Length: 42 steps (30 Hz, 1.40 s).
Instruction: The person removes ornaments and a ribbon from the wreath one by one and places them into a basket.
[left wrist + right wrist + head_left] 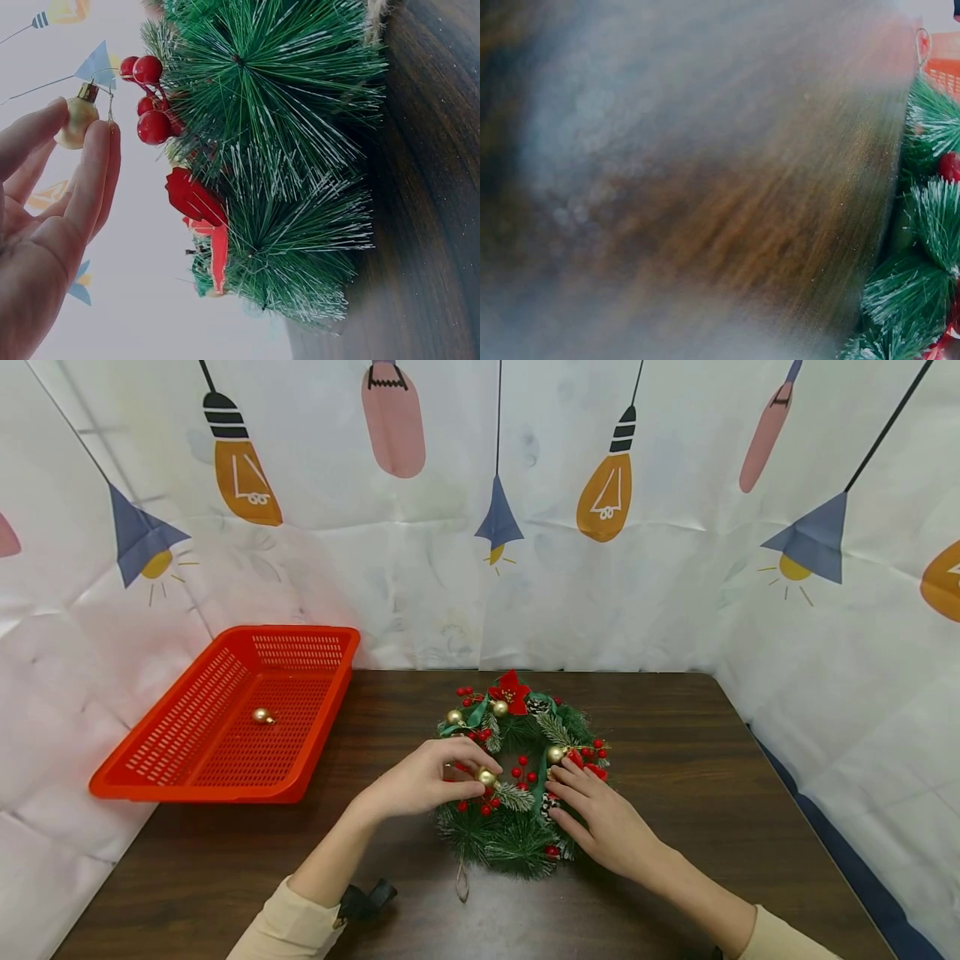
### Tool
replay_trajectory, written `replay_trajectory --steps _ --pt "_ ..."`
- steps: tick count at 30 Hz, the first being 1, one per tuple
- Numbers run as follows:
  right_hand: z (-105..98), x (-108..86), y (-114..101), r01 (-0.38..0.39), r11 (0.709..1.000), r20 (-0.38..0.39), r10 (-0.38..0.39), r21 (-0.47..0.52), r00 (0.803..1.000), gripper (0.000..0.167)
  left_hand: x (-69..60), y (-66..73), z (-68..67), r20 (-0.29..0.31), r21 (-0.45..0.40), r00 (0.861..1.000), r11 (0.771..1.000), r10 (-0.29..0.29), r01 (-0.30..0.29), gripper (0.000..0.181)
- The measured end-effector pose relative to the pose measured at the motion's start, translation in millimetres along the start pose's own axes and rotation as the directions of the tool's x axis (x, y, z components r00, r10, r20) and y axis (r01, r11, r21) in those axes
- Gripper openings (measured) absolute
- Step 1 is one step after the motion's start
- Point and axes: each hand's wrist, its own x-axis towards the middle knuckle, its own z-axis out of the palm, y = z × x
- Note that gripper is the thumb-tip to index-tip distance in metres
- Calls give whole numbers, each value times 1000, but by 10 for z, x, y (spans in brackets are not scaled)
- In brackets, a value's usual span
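Note:
A green Christmas wreath [517, 843] lies on the table, trimmed with red berries, pine cones, red flowers and gold baubles. Over its left side my left hand [438, 777] pinches a small gold bauble [486, 777] between thumb and fingers. In the left wrist view that bauble [77, 124] shows its cap and a thin hanging loop, close to red berries [154, 126]. My right hand [600, 814] rests on the wreath's right side with fingers extended, near a gold bauble and a red flower. The right wrist view catches only the wreath's edge [922, 292], not the hand.
A red plastic basket [315, 752] stands at the table's left, with one gold bauble [261, 716] in it. A twine loop [462, 883] sticks out from the wreath's near side. Behind the dark wooden table [660, 727] hangs a printed white curtain [420, 577].

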Motion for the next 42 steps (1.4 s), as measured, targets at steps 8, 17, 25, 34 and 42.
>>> replay_trajectory --steps 8,17,25,34,42 --pt "-6 0 -8 -1 1000 0 1 0 1000 44 -5 39 19 53 -15 998 999 43 -42 27" --pt "0 -6 1 -3 1000 -1 3 2 1000 45 -7 62 47 89 -11 993 997 83 -83 25" --pt "4 -9 4 -5 1000 -5 5 10 1000 44 36 55 143 130 -6 989 998 64 -64 26" --pt "-3 -4 8 -10 1000 7 9 12 1000 45 39 55 160 72 -9 993 996 90 -89 26" --pt "-8 -3 7 -11 1000 10 11 9 1000 45 93 6 213 57 11 995 996 82 -83 26"
